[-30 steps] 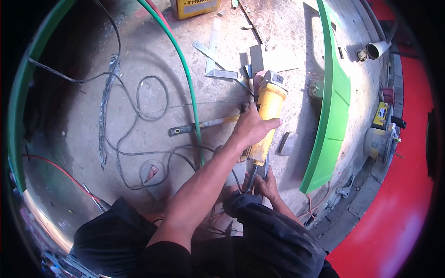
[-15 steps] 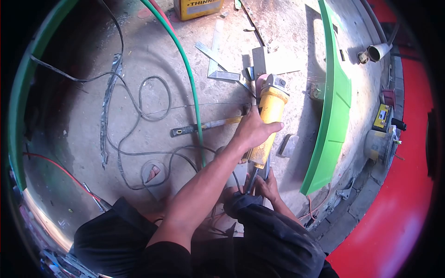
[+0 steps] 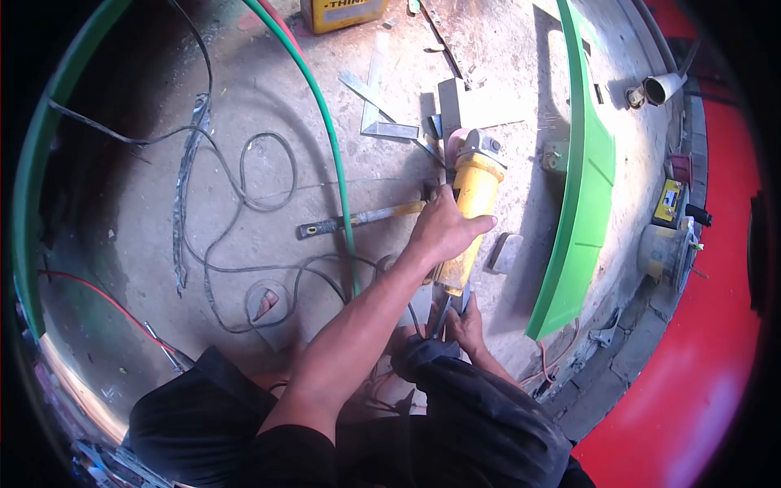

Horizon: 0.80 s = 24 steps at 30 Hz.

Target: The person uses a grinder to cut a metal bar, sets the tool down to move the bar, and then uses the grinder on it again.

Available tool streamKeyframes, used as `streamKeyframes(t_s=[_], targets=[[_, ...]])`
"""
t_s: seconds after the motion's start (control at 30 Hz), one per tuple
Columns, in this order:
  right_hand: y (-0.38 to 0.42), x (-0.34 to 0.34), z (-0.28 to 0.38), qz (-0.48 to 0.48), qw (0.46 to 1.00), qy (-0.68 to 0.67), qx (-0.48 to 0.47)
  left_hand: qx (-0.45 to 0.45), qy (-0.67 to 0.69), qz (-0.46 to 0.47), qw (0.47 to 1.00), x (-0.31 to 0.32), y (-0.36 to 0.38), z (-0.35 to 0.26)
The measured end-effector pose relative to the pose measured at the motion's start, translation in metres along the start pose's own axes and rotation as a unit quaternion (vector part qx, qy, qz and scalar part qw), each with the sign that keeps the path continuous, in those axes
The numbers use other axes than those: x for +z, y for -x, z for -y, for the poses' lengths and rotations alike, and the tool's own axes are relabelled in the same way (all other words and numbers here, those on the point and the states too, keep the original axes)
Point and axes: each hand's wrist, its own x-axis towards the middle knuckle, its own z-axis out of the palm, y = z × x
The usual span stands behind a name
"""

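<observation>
My left hand (image 3: 450,232) is wrapped around the body of a yellow angle grinder (image 3: 475,191), thumb across its top. The grinder's head points away from me, with a pinkish disc (image 3: 456,142) showing at its left side against a narrow metal piece. Its dark cord (image 3: 442,313) runs back toward my knee. Lower down, my right hand (image 3: 466,327) is closed on a grey metal strip (image 3: 469,302) beside the grinder's rear end; the fingers are partly hidden. Left of the grinder lies a hammer (image 3: 366,218) with a black grip, its far end hidden by my hand.
A metal square (image 3: 392,130) lies beyond the hammer. The green hose (image 3: 332,134) and black cable (image 3: 244,191) cross the floor on the left. A long green panel (image 3: 582,203) stands on the right, a grey block (image 3: 506,254) beside it. A yellow thinner can (image 3: 346,15) is at the top.
The view has shifted very slightly, so floor items sit a little further left. My hands, the grinder and the strip keep nearly the same positions.
</observation>
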Motion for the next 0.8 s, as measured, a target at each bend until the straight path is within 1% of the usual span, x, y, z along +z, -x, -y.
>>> streamKeyframes(t_s=[0.07,0.17,0.3,0.4,0.47,0.5,0.6,0.67,0.7,0.77,0.8], targets=[[0.001,0.000,0.002,-0.008,1.000,0.009,-0.027,0.002,-0.017,-0.002,1.000,0.000,0.000,0.001],[-0.004,0.000,-0.012,-0.001,0.999,0.046,-0.013,-0.001,-0.001,-0.001,1.000,0.001,0.000,0.004],[-0.002,0.000,-0.009,-0.001,1.000,0.018,-0.009,0.006,-0.002,-0.015,1.000,0.001,-0.003,0.001],[-0.003,0.000,-0.012,-0.001,0.999,0.046,-0.012,0.001,0.001,-0.009,1.000,-0.002,-0.002,-0.002],[-0.002,0.002,-0.008,-0.006,1.000,0.002,-0.020,-0.002,-0.003,-0.005,1.000,-0.003,-0.002,-0.002],[-0.001,0.002,-0.006,-0.006,1.000,0.002,-0.020,-0.001,-0.001,-0.005,1.000,-0.002,-0.002,-0.001],[0.000,0.001,-0.002,-0.007,1.000,0.013,-0.015,0.000,0.009,-0.005,1.000,-0.003,-0.001,0.000],[0.000,-0.001,0.000,0.000,0.998,0.067,0.000,0.001,0.016,-0.006,1.000,-0.006,0.000,-0.003],[0.000,0.000,0.001,0.000,0.998,0.067,-0.002,-0.004,0.008,0.001,1.000,-0.008,0.001,-0.006],[0.001,0.003,0.004,-0.004,1.000,0.002,-0.003,-0.009,-0.001,0.005,1.000,-0.011,0.001,-0.006],[0.000,0.003,0.004,-0.003,1.000,0.001,-0.005,-0.003,-0.006,0.001,1.000,-0.010,0.002,-0.005]])
